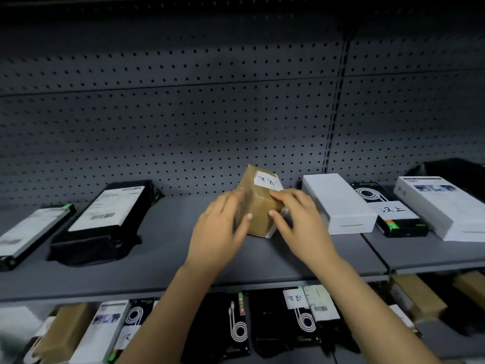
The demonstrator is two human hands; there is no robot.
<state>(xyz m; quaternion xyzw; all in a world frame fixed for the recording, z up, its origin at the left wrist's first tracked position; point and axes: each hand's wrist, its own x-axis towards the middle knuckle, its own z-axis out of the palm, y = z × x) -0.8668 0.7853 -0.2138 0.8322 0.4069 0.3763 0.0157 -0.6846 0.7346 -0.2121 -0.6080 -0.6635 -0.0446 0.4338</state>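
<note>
On the grey shelf point(170, 258), head view: brown box point(258, 206) sits tilted mid-row, left of the white box point(338, 203). Left hand point(217, 232) wraps its left side, right hand point(299, 219) grips its right side, both thumbs on the near face. Placement looks nearly done. Left: lay flat, square up, let go.

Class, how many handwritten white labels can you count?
3: one on the held brown box, one on the black box further right, one on a lower-shelf box. Others may be hidden.
</note>
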